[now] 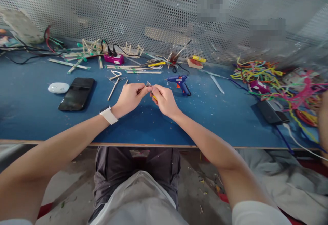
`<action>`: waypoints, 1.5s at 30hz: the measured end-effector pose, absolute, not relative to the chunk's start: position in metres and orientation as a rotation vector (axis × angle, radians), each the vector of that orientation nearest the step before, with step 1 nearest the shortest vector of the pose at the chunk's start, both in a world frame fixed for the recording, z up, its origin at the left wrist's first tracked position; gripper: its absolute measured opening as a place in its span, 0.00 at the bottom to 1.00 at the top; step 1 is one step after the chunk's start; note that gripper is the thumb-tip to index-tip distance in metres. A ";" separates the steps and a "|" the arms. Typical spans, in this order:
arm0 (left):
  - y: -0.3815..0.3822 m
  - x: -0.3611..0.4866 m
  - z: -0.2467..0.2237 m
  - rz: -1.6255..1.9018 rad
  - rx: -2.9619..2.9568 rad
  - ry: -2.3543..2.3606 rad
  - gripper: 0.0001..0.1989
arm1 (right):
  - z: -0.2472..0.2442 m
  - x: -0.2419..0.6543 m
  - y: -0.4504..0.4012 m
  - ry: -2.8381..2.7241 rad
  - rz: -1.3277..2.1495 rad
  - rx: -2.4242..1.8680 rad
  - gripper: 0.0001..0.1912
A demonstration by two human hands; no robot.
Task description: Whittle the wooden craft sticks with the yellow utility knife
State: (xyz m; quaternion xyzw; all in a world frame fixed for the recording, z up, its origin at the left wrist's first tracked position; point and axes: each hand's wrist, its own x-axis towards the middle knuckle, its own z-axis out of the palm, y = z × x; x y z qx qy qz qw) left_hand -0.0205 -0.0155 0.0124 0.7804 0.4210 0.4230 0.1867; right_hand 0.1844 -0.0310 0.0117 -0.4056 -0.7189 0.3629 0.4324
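Head-height view (angled down), forward

The phone (77,94) lies left of the glue gun (180,82).

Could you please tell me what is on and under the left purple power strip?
Two black plugs sit on top of the purple power strip; whatever lies beneath it is hidden by its own body.

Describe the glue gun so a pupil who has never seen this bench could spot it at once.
On the blue tabletop, in front of the perforated metal screen, find the person's right hand. Just beyond it, slightly right, lies a dark blue hot glue gun, nozzle pointing left. Its pistol shape and orange-red trigger set it apart from the straight sticks nearby.
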 end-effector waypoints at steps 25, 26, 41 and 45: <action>-0.015 -0.021 0.018 1.061 2.175 1.140 0.25 | 0.016 0.186 -0.033 -1.861 0.837 -1.010 0.37; -0.015 -0.022 0.019 1.041 2.187 1.128 0.24 | 0.016 0.186 -0.033 -1.872 0.835 -1.003 0.38; -0.016 -0.027 0.023 1.031 2.145 0.928 0.16 | 0.019 0.191 -0.031 -1.884 0.829 -1.006 0.38; -0.019 -0.026 0.027 1.038 2.098 0.941 0.15 | 0.020 0.191 -0.031 -1.882 0.842 -1.025 0.38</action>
